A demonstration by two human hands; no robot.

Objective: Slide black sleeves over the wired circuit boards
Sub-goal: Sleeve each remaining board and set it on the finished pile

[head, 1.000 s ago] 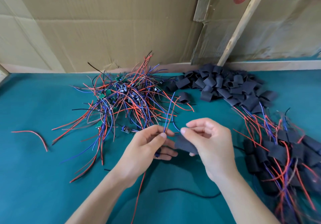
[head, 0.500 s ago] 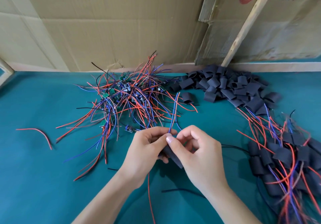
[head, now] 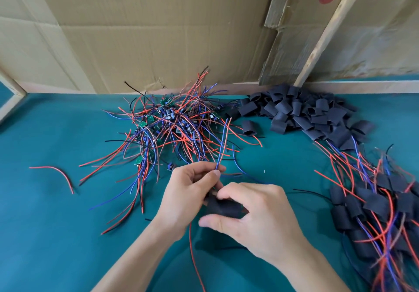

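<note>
My left hand [head: 188, 192] pinches a red and a blue wire [head: 221, 149] that rise from between its fingertips; a red lead also hangs below. My right hand [head: 256, 214] grips a black sleeve [head: 223, 206] between thumb and fingers, right against my left hand. The board itself is hidden inside the sleeve or behind my fingers. A tangled pile of bare wired circuit boards [head: 172, 124] lies behind my hands on the teal table [head: 45, 235]. Loose black sleeves [head: 301, 112] are heaped at the back right. Sleeved boards [head: 374, 205] lie in a pile at the right.
Cardboard sheets [head: 147, 31] and a leaning wooden slat [head: 326, 33] stand along the table's back edge. A stray red wire [head: 56, 172] lies at the left, a black wire [head: 310, 193] to the right of my hands, and a wooden frame corner [head: 11, 96] at the far left.
My right hand has slid the black sleeve down along the wires toward me. The left hand keeps pinching the wires. The camera has drifted a little.
</note>
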